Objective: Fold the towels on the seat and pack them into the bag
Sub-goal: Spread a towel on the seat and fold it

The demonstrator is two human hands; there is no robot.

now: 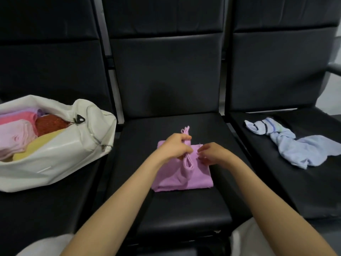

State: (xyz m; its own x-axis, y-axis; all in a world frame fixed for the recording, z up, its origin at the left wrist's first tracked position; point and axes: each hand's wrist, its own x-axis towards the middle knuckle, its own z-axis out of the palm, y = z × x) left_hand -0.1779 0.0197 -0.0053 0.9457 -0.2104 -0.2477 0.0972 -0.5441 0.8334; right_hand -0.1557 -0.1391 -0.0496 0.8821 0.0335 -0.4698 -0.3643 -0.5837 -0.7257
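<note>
Three black padded seats in a row, the middle seat [175, 209] straight ahead. On the left seat [46, 209], near its back edge, a white soft-sided zip bag [60, 163], lying open and packed with folded towels [16, 139] in pink, red, yellow and lilac. On the right seat [304, 191], toward its back left corner, a crumpled pale blue striped towel [302, 150], unfolded, well apart from both hands. At the centre of the middle seat, a lilac cloth towel [193, 176] folded into a rough square, with a bunched strip [189, 163] raised along its middle. Left hand [173, 147] over the towel's far left corner, fingers curled tight round that bunched strip. Right hand [212, 153] just beside it at the far right corner, fingers bent and slightly apart, tips on the cloth; pinching or merely touching, impossible to tell. At the bag's mouth, a small black zip pull [79, 119].
</note>
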